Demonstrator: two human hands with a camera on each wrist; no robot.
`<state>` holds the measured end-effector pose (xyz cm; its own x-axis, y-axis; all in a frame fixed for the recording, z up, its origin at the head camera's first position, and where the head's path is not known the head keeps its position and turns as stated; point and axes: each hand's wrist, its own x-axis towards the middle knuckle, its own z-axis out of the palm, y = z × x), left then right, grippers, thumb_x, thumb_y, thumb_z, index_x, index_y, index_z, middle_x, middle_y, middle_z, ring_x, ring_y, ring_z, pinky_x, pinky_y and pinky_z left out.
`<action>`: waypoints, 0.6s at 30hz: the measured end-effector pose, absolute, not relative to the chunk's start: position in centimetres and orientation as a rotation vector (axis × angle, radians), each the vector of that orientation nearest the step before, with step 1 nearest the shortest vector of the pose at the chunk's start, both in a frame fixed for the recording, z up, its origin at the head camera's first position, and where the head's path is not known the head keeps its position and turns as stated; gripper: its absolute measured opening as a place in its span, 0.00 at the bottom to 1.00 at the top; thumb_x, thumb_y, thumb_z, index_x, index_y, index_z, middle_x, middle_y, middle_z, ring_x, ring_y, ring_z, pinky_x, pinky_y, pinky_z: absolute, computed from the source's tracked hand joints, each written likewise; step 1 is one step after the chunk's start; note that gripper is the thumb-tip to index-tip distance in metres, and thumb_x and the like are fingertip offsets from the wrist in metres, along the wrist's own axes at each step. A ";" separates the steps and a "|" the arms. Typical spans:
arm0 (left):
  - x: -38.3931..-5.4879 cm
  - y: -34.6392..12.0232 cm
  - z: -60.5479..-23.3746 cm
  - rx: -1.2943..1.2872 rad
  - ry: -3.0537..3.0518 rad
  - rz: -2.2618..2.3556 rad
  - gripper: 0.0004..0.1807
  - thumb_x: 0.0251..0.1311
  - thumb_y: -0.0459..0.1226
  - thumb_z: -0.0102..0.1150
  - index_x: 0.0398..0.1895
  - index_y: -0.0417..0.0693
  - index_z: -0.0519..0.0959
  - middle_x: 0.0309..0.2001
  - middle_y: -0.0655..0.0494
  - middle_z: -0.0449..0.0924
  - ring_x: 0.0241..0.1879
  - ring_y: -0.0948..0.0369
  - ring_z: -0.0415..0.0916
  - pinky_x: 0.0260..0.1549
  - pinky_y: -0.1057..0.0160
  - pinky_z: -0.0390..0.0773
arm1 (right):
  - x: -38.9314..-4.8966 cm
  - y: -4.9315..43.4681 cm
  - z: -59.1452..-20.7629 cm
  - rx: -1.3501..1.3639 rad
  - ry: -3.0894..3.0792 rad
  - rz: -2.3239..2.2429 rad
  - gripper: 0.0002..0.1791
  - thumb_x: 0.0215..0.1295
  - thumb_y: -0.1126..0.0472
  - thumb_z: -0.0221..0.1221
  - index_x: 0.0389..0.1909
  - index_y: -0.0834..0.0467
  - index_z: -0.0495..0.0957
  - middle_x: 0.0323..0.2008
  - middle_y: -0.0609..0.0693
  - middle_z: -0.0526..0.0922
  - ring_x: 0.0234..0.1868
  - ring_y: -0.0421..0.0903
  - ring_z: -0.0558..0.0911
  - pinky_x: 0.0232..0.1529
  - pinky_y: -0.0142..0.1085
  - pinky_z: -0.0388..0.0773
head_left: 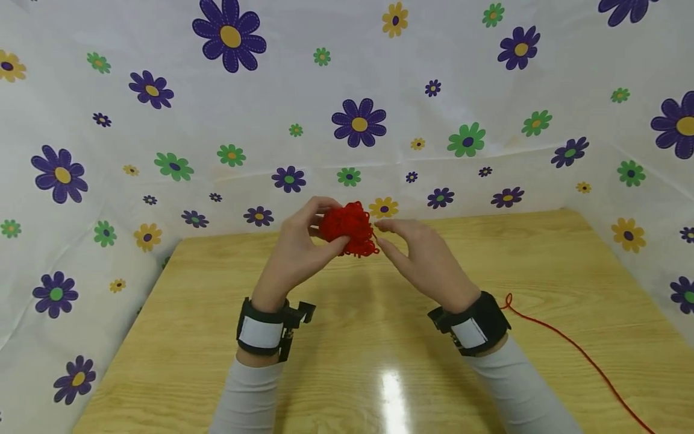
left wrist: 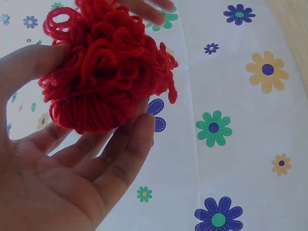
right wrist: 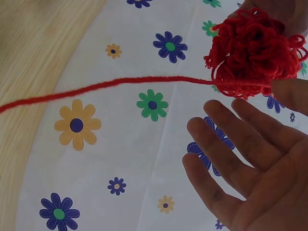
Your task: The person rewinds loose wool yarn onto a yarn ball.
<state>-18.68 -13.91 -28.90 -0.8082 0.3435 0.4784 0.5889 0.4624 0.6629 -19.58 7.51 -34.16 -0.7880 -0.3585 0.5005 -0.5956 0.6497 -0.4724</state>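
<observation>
A tangled, loopy ball of red yarn [head_left: 349, 226] is raised above the far part of the table. My left hand [head_left: 298, 244] grips it from the left, with the thumb on its near side and the fingers behind. Many loose loops stick out of the ball [left wrist: 103, 67] in the left wrist view. Just right of the yarn is my right hand [head_left: 425, 259], its thumb and fingers apart. The right wrist view shows that hand's fingers [right wrist: 250, 149] spread and nearly straight, while a single red strand [right wrist: 144, 79] runs past the thumb tip.
The wooden table [head_left: 217, 337] reaches back to a white flowered cloth [head_left: 303, 90] that hangs behind and at both sides. A long red yarn tail [head_left: 580, 346] with a small loop lies on the table at the right, leading off the near edge of the view.
</observation>
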 end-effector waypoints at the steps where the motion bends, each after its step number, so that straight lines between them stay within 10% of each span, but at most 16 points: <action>1: -18.4 -13.9 -28.7 -0.796 -2.439 -1.273 0.24 0.47 0.30 0.63 0.49 0.41 0.68 0.44 0.49 0.74 0.41 0.56 0.71 0.35 0.58 0.75 | -19.6 7.5 -34.2 0.756 -2.514 0.905 0.19 0.62 0.49 0.51 0.52 0.52 0.72 0.49 0.42 0.75 0.51 0.39 0.71 0.51 0.38 0.69; 18: -19.4 -15.5 -29.5 -0.772 -2.393 -1.306 0.23 0.47 0.34 0.63 0.48 0.45 0.68 0.44 0.55 0.75 0.40 0.61 0.74 0.38 0.60 0.76 | -19.7 7.4 -34.4 0.768 -2.459 0.902 0.07 0.57 0.56 0.58 0.36 0.50 0.79 0.30 0.37 0.79 0.33 0.32 0.75 0.34 0.29 0.73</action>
